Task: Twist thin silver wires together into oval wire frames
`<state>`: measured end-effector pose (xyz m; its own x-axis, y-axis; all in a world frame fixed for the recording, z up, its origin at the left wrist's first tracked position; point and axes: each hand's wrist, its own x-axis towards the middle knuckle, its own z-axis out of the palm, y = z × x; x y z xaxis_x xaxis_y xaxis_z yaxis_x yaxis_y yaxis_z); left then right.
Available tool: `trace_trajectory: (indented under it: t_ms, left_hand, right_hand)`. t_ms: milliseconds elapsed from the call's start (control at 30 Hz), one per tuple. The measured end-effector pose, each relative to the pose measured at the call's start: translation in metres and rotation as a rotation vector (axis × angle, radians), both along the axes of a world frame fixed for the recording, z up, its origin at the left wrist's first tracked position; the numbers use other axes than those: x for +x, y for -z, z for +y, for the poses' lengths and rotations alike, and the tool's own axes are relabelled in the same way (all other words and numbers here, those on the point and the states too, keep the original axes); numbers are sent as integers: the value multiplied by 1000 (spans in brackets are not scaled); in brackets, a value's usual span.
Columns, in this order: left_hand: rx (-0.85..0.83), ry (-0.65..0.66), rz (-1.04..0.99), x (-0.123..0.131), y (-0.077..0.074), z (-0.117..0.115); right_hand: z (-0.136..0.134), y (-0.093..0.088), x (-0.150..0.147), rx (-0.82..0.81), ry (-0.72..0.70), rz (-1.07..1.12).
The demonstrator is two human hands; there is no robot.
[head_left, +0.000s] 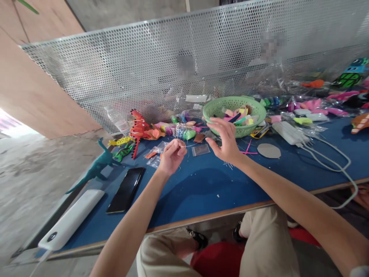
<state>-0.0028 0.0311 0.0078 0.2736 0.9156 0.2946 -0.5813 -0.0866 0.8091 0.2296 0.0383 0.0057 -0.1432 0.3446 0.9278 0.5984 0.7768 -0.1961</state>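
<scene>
My left hand (172, 157) is closed in a pinch over the blue table. From its fingertips runs a thin pale strand (189, 146), thread or fine wire, curving to the right and hanging in a loop below. My right hand (225, 141) is raised in front of the green basket (211, 119), thumb and fingers apart, with nothing visible between them. A small clear plastic packet (201, 150) lies between the hands. Under my right wrist are several thin pale strands (228, 165). Pink sticks (250, 150) and a grey round disc (268, 151) lie to its right.
At left stand a teal long-necked dinosaur (99, 165) and a red dragon-like figure (138, 129), with a black phone (126, 189) and white power bank (73, 217) nearer. White power bricks with cables (290, 132) lie right. Behind rises a perforated metal screen (129, 57).
</scene>
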Motion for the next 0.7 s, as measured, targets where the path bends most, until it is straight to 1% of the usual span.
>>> trace_trajectory:
  t_ms: [100, 167, 267, 367, 500, 700]
  left_hand:
    - [-48, 30, -37, -1, -1, -1]
    - [-100, 49, -96, 0, -3, -3]
    - [-186, 66, -189, 1, -6, -6]
    - [-252, 91, -241, 4, -8, -8]
    - [-297, 107, -205, 6, -8, -7]
    - [-246, -21, -56, 12, -4, -6]
  right_hand:
    - [8, 2, 7, 20, -89, -149]
    - [12, 3, 12, 28, -140, -193]
    - [14, 3, 15, 13, -144, -227]
    - [11, 3, 10, -38, -145, -244]
    - [8, 6, -1, -169, -211, -114]
    - [8, 14, -14, -431, -320, 53]
